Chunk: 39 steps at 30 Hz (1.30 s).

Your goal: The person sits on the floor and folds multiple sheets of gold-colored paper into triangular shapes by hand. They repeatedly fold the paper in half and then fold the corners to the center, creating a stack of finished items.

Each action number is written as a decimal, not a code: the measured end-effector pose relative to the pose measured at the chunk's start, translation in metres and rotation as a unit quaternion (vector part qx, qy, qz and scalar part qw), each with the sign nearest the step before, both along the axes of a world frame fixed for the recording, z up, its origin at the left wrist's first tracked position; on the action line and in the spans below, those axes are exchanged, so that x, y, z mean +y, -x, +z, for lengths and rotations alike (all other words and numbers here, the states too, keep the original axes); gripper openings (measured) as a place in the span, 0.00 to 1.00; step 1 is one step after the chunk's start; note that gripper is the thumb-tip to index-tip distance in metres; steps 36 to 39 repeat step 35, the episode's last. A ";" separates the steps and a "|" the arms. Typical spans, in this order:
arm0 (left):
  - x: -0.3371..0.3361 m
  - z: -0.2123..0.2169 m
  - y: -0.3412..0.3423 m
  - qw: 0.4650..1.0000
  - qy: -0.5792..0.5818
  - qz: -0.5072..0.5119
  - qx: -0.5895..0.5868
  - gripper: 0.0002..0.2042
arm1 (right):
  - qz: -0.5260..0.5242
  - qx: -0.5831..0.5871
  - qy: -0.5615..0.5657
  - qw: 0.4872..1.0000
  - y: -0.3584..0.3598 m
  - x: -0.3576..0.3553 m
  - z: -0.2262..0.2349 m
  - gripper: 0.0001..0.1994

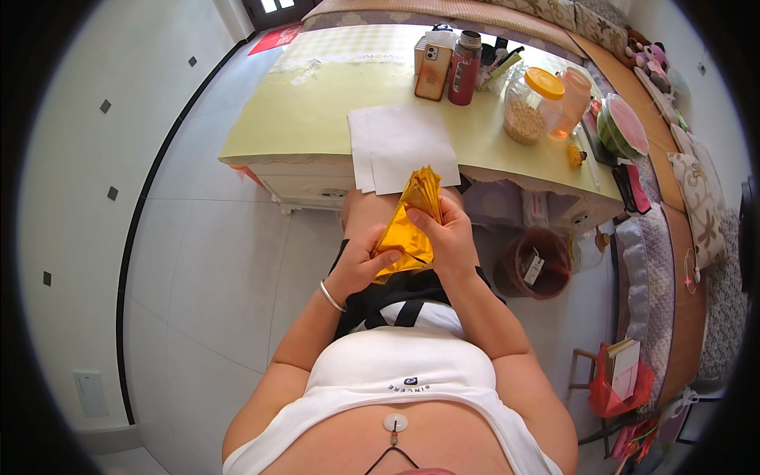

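Note:
Above my lap I hold a stack of shiny gold foil sheets [405, 234], whose layered edges fan out at the top. My left hand [360, 264] is closed on the lower left part, its thumb lying across the front. On the other side, my right hand [443, 236] grips the upper right of the stack, with its thumb pressed on the front face. Beyond my hands, white paper sheets [402, 146] overlap on the table and hang a little over its near edge. Whether the gold pieces are flat sheets or pouches, I cannot tell.
The pale green table [301, 119] carries a phone [433, 73], a red flask [465, 70], a yellow-lidded jar [532, 107], a pink bottle [573, 99] and a cut watermelon [622, 127]. A dark red bin [535, 264] stands below at right; a red bag [620, 384] is farther right.

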<state>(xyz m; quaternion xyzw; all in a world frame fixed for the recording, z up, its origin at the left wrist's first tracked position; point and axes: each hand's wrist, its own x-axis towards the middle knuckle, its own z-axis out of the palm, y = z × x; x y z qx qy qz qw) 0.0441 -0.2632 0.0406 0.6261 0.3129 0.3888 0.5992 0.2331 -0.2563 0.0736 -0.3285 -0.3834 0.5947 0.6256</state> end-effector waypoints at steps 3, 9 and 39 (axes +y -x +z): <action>0.007 -0.003 0.004 0.999 0.013 -0.033 0.023 0.20 | 0.032 0.067 0.053 0.996 -0.006 0.008 -0.010 0.12; 0.018 0.002 0.021 0.951 0.240 -0.077 -0.178 0.46 | 0.023 0.188 0.186 0.964 -0.025 0.033 -0.045 0.14; 0.037 0.017 0.021 0.996 0.080 -0.010 0.032 0.28 | 0.099 0.074 0.098 0.988 -0.012 0.041 -0.053 0.17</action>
